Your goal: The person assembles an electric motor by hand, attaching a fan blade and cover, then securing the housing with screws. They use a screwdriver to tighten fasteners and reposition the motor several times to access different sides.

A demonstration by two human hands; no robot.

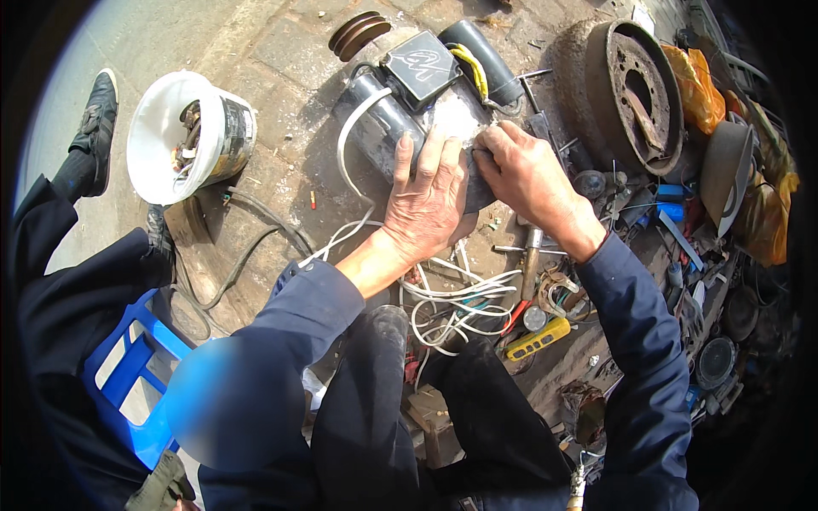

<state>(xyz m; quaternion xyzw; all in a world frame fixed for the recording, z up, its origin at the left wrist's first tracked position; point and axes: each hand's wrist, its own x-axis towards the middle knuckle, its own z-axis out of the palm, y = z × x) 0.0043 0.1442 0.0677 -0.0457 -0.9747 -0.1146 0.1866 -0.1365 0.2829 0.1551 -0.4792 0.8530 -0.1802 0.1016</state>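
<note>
An electric motor (456, 115) lies on the ground in front of me. On it are a black terminal box (419, 70), two dark cylinders, and yellow wires (470, 72); a grooved pulley (358, 36) shows at its far end. My left hand (426, 192) rests on the motor's near end, fingers stretched out. Beside it, my right hand (532, 175) is closed with bent fingers against the same end; whatever it grips is hidden. A white cable (343, 140) runs from the motor past my left wrist into a loose coil (452, 298) by my knees.
At left stand a white bucket (223, 140) with metal parts inside and a blue plastic stool (153, 341). Another person's shoe (98, 128) is beyond. To the right are a rusty wheel drum (603, 94), a hammer (530, 264), a yellow power strip (538, 339) and heaped scrap.
</note>
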